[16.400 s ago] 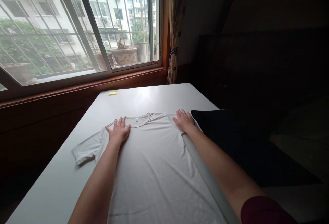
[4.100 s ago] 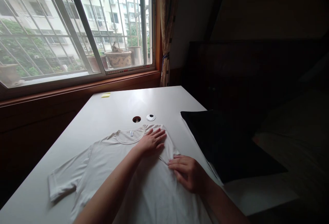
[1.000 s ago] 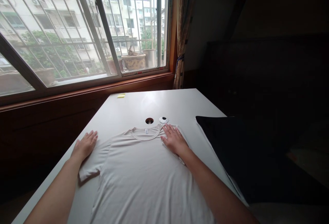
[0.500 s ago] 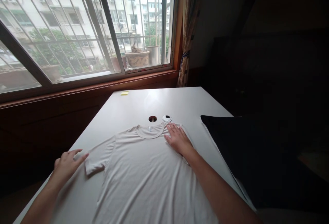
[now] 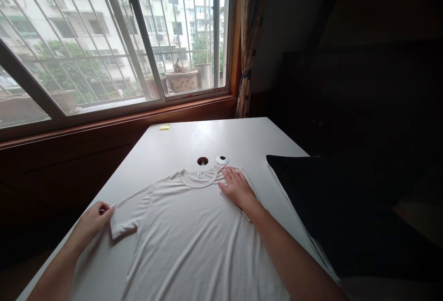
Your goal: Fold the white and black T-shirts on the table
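Observation:
A white T-shirt (image 5: 187, 227) lies spread on the white table (image 5: 173, 144), its round collar towards the far side. At the end of the left-hand sleeve, my left hand (image 5: 92, 221) is closed, thumb and fingers pinching the sleeve's edge. My right hand (image 5: 237, 188) rests flat on the shirt's shoulder just right of the collar, fingers stretched out. Soft creases run down the shirt's front. The right-hand sleeve is largely hidden by my right hand and forearm.
Beyond the collar are a round cable hole (image 5: 202, 161) and its loose white cover (image 5: 222, 160). A yellow sticky note (image 5: 164, 126) lies near the far edge. Dark cloth (image 5: 318, 209) covers the table's right side. A barred window (image 5: 104, 38) and a tied curtain (image 5: 245, 79) stand behind.
My left hand's fingers have closed from apart into a pinch on the sleeve's edge. My right hand stays flat on the shoulder. The whole view has shifted slightly.

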Demonstrator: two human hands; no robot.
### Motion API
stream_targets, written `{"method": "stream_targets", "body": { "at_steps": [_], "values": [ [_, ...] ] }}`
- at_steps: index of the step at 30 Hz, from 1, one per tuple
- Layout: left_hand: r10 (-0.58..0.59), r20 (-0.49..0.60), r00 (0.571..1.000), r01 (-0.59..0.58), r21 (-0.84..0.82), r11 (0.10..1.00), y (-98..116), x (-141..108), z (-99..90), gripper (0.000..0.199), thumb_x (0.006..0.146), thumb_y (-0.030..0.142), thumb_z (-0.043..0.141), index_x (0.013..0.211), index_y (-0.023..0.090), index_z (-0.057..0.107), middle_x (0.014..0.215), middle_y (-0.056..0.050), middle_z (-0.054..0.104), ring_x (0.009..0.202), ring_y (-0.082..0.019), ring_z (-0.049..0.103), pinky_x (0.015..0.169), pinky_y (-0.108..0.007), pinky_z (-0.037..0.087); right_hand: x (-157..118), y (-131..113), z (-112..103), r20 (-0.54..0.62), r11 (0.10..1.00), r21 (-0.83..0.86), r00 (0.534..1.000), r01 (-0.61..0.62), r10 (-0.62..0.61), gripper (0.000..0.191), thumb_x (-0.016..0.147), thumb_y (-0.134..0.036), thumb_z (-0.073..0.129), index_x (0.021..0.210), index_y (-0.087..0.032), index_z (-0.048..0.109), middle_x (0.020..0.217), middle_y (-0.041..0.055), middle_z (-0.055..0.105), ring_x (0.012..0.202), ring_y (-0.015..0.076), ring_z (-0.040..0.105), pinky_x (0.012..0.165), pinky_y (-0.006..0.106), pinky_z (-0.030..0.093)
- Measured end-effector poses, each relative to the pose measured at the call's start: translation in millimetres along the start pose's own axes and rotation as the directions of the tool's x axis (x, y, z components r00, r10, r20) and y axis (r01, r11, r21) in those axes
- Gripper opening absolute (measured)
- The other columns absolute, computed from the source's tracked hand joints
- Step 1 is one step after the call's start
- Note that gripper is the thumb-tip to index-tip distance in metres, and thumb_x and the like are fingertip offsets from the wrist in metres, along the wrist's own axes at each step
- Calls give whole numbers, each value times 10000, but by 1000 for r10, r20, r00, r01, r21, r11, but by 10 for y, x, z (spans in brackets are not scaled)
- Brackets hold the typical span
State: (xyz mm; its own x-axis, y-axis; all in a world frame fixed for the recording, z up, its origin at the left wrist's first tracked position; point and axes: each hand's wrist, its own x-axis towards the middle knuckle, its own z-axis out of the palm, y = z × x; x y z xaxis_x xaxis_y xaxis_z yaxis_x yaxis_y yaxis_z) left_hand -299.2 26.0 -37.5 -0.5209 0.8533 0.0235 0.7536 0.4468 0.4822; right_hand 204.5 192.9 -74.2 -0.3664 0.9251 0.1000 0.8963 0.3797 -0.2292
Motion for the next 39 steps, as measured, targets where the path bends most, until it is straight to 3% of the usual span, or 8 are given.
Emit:
{"method": "stream_targets", "body": {
  "at_steps": [6,11,18,24,27,31,35,39],
  "values": [
    [-10,-103,995,4,-60,998,218,-74,-94,356,822,582,561,928,243,571,877,-37,721,828,-264,715,702,-333,518,-8,-1,-12,-8,1000,9,1000,2,-2,658,1035,-509,356,1606,-181,361,1709,73,250,1577,236,177,1277,429,39],
    [204,-222,954,-206,12,978,725,-223,-198,388,871,487,547,1178,250,567,984,-40,726,790,-226,727,688,-306,522,-11,-1,-18,-7,1000,7,1000,4,-4,631,1035,-503,372,1595,-212,384,1709,70,252,1574,241,190,1274,440,52],
    [630,-217,746,-565,294,771,1375,-409,-88,408,994,359,448,1371,241,549,998,-49,749,679,-175,702,544,-247,455,-24,-8,-28,-28,1000,4,1000,7,-7,616,1037,-493,379,1587,-217,403,1702,72,270,1571,239,204,1273,441,78],
    [768,-39,639,-755,160,636,1668,-585,63,427,1045,387,438,1456,286,492,1088,-33,753,659,-134,695,599,-230,525,-27,-8,-28,-43,1000,17,999,7,-6,608,1032,-485,395,1576,-216,424,1698,67,283,1568,240,218,1275,435,78],
    [737,-30,675,-734,77,675,1606,-675,9,424,1038,438,478,1441,307,507,1099,-21,745,642,-115,671,602,-225,540,-25,-7,-26,-48,1000,15,999,10,-9,604,1029,-479,407,1572,-215,431,1696,70,290,1565,241,227,1275,436,81],
    [648,-110,753,-654,-30,755,1178,-740,-22,389,1007,477,537,1332,269,582,1097,-51,717,767,-156,684,648,-262,579,-25,-11,-31,-58,1000,14,998,16,-15,597,1030,-475,411,1566,-215,440,1693,76,296,1564,248,231,1274,440,91],
    [613,-30,789,-614,-76,786,642,-831,173,456,924,534,653,1300,281,606,1072,-59,690,840,-203,681,646,-302,593,-27,-6,-27,-53,1000,12,998,18,-18,589,1033,-465,413,1562,-208,444,1688,84,307,1561,257,238,1271,449,104],
    [557,-20,830,-556,-105,825,397,-934,415,421,899,556,668,1200,263,648,990,-52,688,798,-210,678,661,-328,598,-29,-24,-58,-93,1000,15,995,25,-24,547,1008,-416,491,1515,-211,507,1650,100,385,1526,285,299,1259,471,155]
  ]
}}
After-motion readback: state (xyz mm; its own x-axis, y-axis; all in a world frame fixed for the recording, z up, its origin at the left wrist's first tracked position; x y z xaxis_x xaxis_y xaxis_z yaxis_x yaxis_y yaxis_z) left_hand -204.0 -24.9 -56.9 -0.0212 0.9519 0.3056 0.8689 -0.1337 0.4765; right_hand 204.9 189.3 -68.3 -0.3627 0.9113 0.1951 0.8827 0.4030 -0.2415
